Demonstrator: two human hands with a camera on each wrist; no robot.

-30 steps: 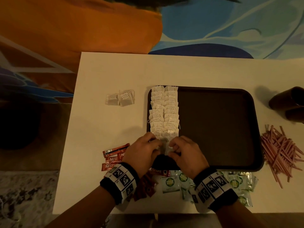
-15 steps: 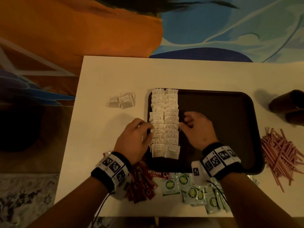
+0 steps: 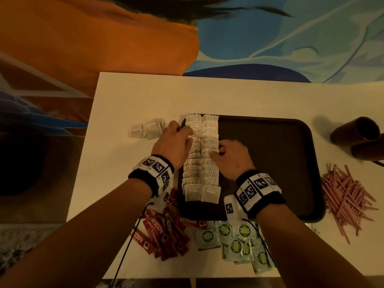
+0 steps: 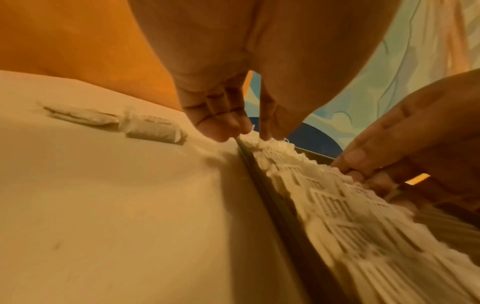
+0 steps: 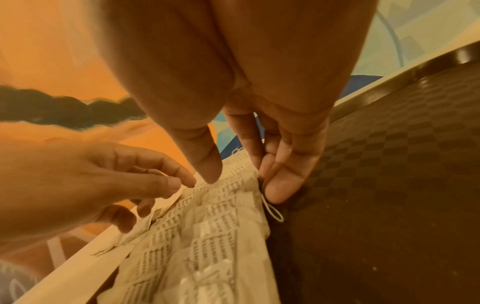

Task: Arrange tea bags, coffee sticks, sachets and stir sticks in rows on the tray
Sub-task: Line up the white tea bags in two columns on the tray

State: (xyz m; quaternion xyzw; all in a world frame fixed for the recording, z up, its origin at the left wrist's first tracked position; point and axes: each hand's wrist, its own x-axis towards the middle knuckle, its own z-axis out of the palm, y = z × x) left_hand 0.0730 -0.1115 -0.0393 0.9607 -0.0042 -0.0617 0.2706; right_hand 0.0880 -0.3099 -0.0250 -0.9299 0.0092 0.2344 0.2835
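Head view: tea bag rows [image 3: 201,156] run 12-to-6 on tray [image 3: 270,163]; left hand [image 3: 173,142] at 9, right hand [image 3: 232,156] at 3, fingers loose, nudging edges; both equally near.

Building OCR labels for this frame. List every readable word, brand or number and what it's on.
"NESCAFE CLASSIC": red coffee sticks, on the table near the tray's front edge.
Green sachets: round green logo, its lettering too small to read.
Tea bags, tag print: blurred lines, unreadable in all views.
Wristbands: square black-and-white marker codes, no words.
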